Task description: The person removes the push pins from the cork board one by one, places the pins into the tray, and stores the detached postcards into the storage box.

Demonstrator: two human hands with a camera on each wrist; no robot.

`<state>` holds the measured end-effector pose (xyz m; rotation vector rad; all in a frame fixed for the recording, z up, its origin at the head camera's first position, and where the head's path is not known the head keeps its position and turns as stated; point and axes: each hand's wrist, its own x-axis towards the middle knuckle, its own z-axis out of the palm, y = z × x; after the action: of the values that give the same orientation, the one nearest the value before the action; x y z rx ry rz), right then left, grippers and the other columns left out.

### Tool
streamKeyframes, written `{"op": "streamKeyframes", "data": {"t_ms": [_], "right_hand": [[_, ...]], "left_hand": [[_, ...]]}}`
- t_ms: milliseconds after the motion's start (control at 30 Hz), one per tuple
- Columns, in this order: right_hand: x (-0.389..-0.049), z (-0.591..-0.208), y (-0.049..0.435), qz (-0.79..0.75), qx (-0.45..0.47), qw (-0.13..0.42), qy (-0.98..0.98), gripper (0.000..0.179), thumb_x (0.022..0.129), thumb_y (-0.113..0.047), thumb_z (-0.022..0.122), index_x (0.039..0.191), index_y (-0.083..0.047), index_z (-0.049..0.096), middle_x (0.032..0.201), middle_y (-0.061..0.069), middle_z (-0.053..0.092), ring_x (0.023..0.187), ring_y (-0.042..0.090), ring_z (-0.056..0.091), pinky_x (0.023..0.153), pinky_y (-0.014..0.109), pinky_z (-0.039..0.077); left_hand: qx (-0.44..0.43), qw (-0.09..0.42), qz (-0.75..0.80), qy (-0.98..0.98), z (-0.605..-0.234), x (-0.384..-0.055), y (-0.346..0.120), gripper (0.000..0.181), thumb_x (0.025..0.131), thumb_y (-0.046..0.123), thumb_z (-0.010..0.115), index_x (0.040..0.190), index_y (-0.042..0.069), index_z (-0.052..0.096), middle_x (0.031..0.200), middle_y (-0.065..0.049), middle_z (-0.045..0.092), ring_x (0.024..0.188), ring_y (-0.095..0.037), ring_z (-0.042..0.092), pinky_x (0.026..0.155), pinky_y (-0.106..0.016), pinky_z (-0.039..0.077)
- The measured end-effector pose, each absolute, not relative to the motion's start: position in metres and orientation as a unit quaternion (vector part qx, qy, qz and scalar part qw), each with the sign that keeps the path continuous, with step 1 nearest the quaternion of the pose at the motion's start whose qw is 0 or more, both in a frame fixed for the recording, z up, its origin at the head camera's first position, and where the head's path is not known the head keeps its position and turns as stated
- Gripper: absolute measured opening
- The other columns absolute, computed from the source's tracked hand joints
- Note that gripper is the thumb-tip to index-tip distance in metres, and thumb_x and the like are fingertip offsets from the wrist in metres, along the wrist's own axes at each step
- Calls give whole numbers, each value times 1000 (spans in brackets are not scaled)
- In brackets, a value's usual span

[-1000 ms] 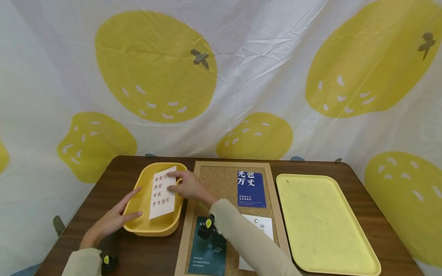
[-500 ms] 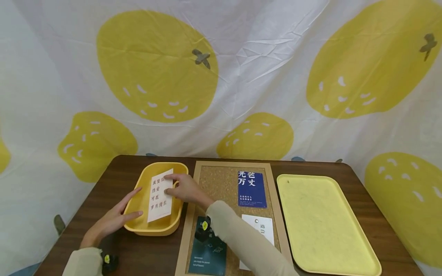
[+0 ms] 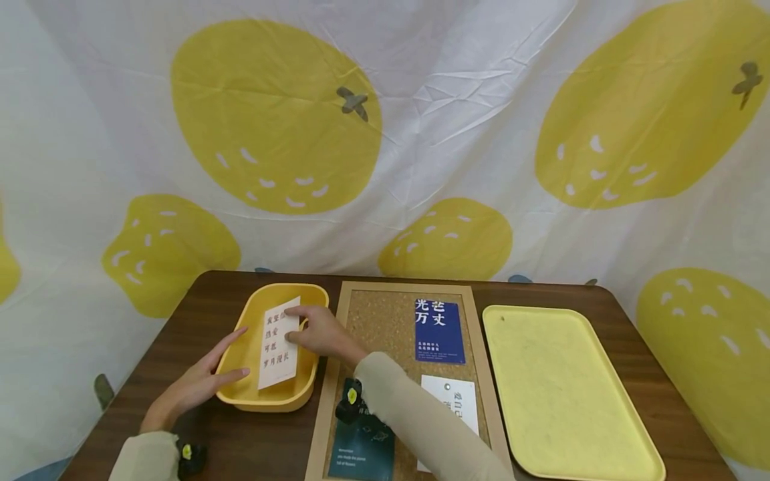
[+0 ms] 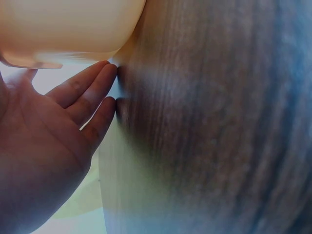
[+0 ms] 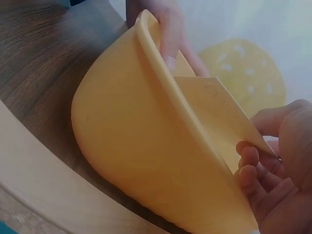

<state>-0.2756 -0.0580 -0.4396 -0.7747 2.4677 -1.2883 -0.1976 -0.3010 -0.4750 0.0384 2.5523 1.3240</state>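
A white card [image 3: 278, 343] printed with red characters is pinched at its right edge by the right hand [image 3: 319, 332], thumb and fingers closed on the paper. In the right wrist view the card [image 5: 219, 117] is seen angled inside the yellow bin [image 3: 248, 394], its corner caught between the fingertips [image 5: 248, 161]. Compared with a second ago, the card has been carried slightly leftward and lower into the bin, and the right hand has been drawn nearer to the bin's right rim; the card appears to be nearly laid in the bin but is not yet released.

The bin is steadied by the left hand [image 3: 201, 381], which is laid flat and open against the bin's left wall, fingers straight; in the left wrist view the fingers [image 4: 92, 97] are seen just under the bin's [image 4: 63, 29] curved side, at the table [image 4: 219, 122] edge. Its position has not noticeably changed.

Just right of the bin a cork board [image 3: 385, 321] is lying, on which a blue card [image 3: 439, 331], a white note [image 3: 454, 401] and a dark teal card [image 3: 361, 451] are placed. Further right of the bin, beyond the board, a flat yellow tray [image 3: 565, 394] is set on the table [image 3: 198, 300].
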Motion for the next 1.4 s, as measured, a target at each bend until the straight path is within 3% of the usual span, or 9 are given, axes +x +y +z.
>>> {"op": "streamKeyframes", "data": {"t_ms": [167,400,500,967,1400], "right_hand": [[-276,-441,-61,-432,-267,121,853,45,83,-19,66,127,-16,54,119,-2,56,62,5,53,53,17,45],[-277,-442,-65,-424,-250,120,862,45,83,-21,66,126,-17,55,125,-3,54,87,5,51,66,14,46],[-277,-442,-67,-412,-250,114,869,45,83,-22,66,126,-17,55,123,-3,55,90,6,51,71,14,45],[-275,-440,-73,-359,-240,107,895,45,84,-23,64,127,-17,54,126,-6,54,96,2,50,79,16,45],[-275,-443,-78,-313,-231,88,917,45,83,-25,65,126,-24,54,118,-8,58,81,4,51,66,15,44]], "left_hand": [[14,133,458,879,-475,-197,-301,77,81,45,62,143,40,15,152,-9,6,136,-37,8,101,-64,14],[15,129,457,880,-476,-198,-302,77,81,44,63,142,42,16,152,-8,7,136,-37,7,100,-64,13],[15,128,457,880,-476,-198,-302,77,81,44,63,142,42,15,152,-8,7,136,-37,8,100,-65,14],[23,121,458,880,-476,-197,-301,76,83,41,62,143,41,16,152,-10,8,135,-38,8,99,-65,13],[23,124,458,880,-476,-197,-301,76,83,41,62,143,40,14,152,-10,6,135,-39,7,99,-65,12]]}}
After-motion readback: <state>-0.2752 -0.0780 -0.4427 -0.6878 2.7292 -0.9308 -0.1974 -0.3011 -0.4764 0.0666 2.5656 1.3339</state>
